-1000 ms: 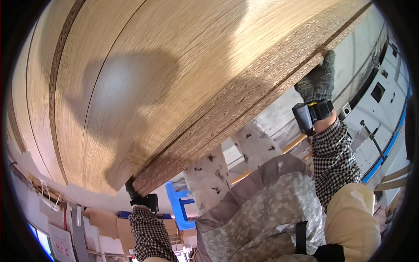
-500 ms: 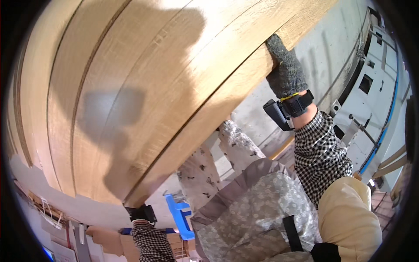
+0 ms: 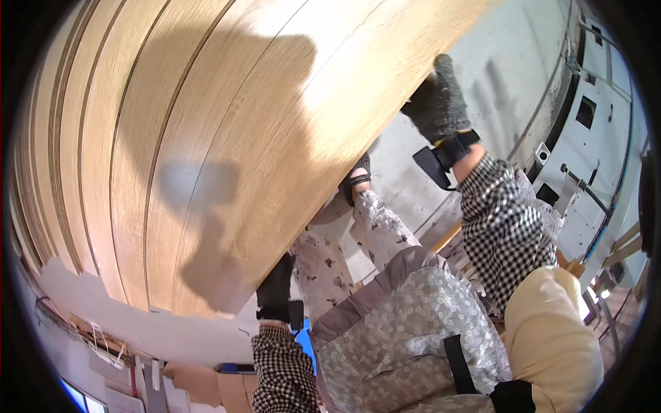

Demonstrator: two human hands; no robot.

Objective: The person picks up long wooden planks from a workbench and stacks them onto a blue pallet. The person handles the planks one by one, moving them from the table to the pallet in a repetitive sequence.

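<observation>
A wide surface of pale wooden planks (image 3: 275, 158) lies in front of me, its boards side by side with thin dark seams. My left hand (image 3: 277, 289), in a dark glove with a black strap at the wrist, is at the near lower corner of the planks. Its fingers look stretched along the edge, though shadow hides their detail. Beside the right edge of the planks is my right hand (image 3: 444, 100), in a grey knitted glove. Its fingers are extended, with nothing visible in them. Whether either hand touches the wood is unclear.
Pale floor (image 3: 496, 89) shows right of the planks. A long white metal frame (image 3: 585, 144) with cut-outs runs along the far right. Below are my patterned apron (image 3: 406, 330) and a sandalled foot (image 3: 359, 180). A blue plastic piece (image 3: 306, 344) shows partly behind my left sleeve.
The near plank that both hands gripped, set off by a dark gap, now shows no such gap. My left hand has moved right and up; the right hand has come off the wood's edge.
</observation>
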